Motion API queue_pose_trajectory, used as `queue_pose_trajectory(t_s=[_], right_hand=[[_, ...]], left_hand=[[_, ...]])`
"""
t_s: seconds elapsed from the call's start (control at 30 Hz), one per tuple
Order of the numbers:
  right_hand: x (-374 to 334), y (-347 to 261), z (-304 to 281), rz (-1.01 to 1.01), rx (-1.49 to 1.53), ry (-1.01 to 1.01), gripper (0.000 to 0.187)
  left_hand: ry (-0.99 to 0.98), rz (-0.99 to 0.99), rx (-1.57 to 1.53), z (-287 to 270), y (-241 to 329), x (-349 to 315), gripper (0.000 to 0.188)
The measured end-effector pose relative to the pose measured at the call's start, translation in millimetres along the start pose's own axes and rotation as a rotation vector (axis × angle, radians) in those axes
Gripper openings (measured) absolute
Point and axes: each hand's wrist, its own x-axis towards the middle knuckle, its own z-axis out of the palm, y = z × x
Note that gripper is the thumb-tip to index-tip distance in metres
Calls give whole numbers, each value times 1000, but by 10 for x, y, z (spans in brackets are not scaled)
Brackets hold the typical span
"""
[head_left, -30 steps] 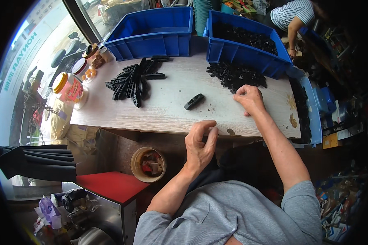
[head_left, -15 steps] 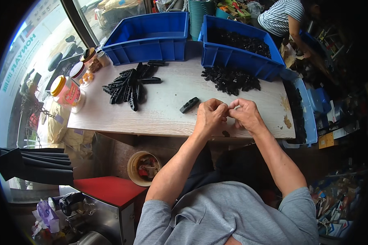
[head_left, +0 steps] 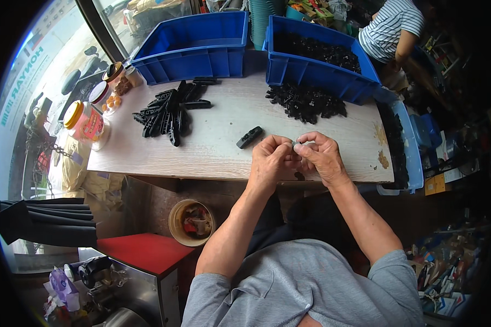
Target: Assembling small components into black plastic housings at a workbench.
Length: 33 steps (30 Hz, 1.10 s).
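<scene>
— Between my two sets of fingers, at the near edge of the bench (head_left: 223, 152), what do you make out?

— I see my left hand (head_left: 270, 161) and my right hand (head_left: 322, 158) brought together, fingertips touching. The fingers of both hands are pinched on a small grey part (head_left: 298, 144) held between them, just above the bench edge. The part is too small for me to tell its shape.

— And just left of the fingers?

— A single black bar piece (head_left: 249, 137) lies on the bench, near my left fingers but not touching them. Farther left of that I see a loose pile of long black pieces (head_left: 166, 111), well apart from my hands.

— Beyond the fingers?

— A heap of small black parts (head_left: 305, 102) sits on the bench past my right fingers, up against a blue bin (head_left: 311, 71) that holds more of the same black parts. To the left of it stands a second blue bin (head_left: 191, 54), whose inside I see as bare blue.

— Anything else?

— Far left of my fingers, at the bench end, stand jars with coloured lids (head_left: 84, 120). Beyond the right bin I see a person in a striped top (head_left: 390, 27).
</scene>
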Motion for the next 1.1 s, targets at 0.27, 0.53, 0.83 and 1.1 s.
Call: queue_pose_trajectory(t_s=[0.27,0.53,0.83,1.1], right_hand=[[13,101,-48,-24,138,3,15],[56,126,-42,-51,126,36,15],[41,82,-19,-28,116,57,15],[45,133,-26,-44,182,71,13]], left_hand=[[369,646,1306,-200,126,-78,40],[411,652,1656,-284,255,-72,28],[330,691,1676,-358,230,-124,26],[305,832,1610,-381,202,-145,23]])
